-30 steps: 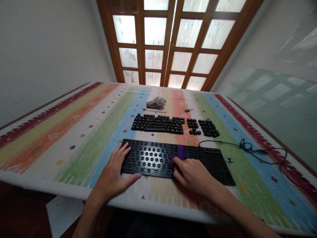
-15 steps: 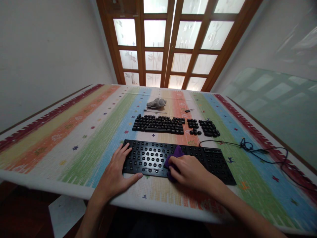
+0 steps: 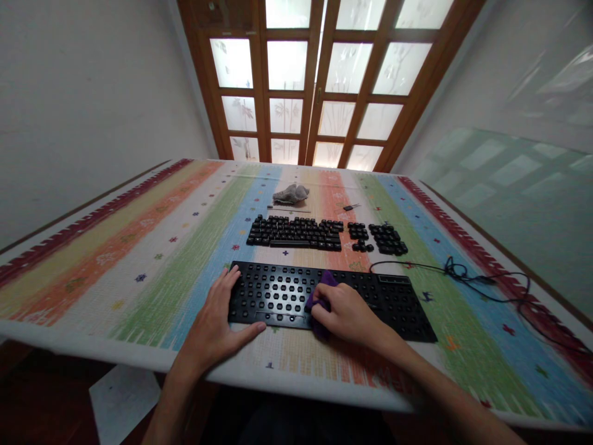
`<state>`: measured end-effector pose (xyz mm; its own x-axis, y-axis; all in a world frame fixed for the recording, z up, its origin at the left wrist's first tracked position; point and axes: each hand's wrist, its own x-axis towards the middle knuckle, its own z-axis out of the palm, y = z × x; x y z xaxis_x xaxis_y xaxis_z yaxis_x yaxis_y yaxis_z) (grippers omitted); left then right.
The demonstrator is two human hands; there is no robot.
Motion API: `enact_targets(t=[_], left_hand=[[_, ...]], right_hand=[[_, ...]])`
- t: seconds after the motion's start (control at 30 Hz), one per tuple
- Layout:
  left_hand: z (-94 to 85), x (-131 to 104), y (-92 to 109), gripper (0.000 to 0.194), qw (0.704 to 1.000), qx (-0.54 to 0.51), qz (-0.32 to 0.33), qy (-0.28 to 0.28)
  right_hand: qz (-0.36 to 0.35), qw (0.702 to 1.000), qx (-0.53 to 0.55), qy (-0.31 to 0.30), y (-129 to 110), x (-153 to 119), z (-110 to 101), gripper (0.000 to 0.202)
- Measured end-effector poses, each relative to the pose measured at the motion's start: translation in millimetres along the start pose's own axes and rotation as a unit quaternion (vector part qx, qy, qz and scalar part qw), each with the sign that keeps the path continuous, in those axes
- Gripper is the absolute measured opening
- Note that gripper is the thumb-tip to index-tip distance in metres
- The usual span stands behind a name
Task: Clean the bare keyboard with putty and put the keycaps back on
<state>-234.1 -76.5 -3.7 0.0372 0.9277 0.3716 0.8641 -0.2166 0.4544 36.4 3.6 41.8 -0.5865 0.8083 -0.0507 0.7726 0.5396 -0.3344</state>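
A black keyboard base (image 3: 278, 295) without its keycaps lies near the table's front edge. My left hand (image 3: 215, 324) rests at its left end, fingers spread, fingertips on the upper left corner and thumb by the lower edge. Bunched in my right hand (image 3: 345, 312) is a purple cloth (image 3: 327, 279), pressed on the middle of the base. Beyond the base, the loose black keycaps (image 3: 296, 233) are laid out in keyboard order, with number-pad keycaps (image 3: 388, 240) on the right.
A grey crumpled cloth (image 3: 291, 194) sits at the back, with a thin stick in front of it. Right of it lies a small black tool (image 3: 348, 208) with metal prongs. The keyboard's cable (image 3: 463, 275) runs tangled to the right over the striped tablecloth (image 3: 180, 247).
My right hand and the purple cloth have shifted slightly left and up on the base. My left hand stays at the left end, its fingers drawn a little closer to the edge.
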Motion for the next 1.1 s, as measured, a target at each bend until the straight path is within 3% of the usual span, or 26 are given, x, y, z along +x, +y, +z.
enact_targets(t=[0.1, 0.23, 0.5, 0.7, 0.93, 1.1], left_hand=[[0.2, 0, 0, 0.096, 1.000, -0.003, 0.001, -0.002], [0.6, -1, 0, 0.097, 1.000, -0.007, -0.003, 0.001], [0.5, -2, -3, 0.113, 0.996, -0.069, -0.054, 0.010], [-0.6, -3, -4, 0.113, 0.994, -0.095, -0.061, 0.009], [0.4, -3, -4, 0.113, 0.994, -0.089, -0.054, 0.012], [1.9, -4, -6, 0.113, 0.994, -0.092, -0.053, 0.006]], right_hand=[[-0.025, 0.999, 0.028, 0.023, -7, 3, 1, 0.019], [-0.057, 0.998, -0.039, 0.011, -17, 2, 8, 0.022], [-0.032, 0.997, -0.074, -0.019, -22, 3, 11, 0.022], [-0.032, 0.999, -0.027, -0.028, -26, 15, 3, 0.019], [-0.093, 0.994, -0.052, -0.026, -54, 24, 12, 0.024], [-0.096, 0.990, -0.096, -0.042, -68, 30, 18, 0.022]])
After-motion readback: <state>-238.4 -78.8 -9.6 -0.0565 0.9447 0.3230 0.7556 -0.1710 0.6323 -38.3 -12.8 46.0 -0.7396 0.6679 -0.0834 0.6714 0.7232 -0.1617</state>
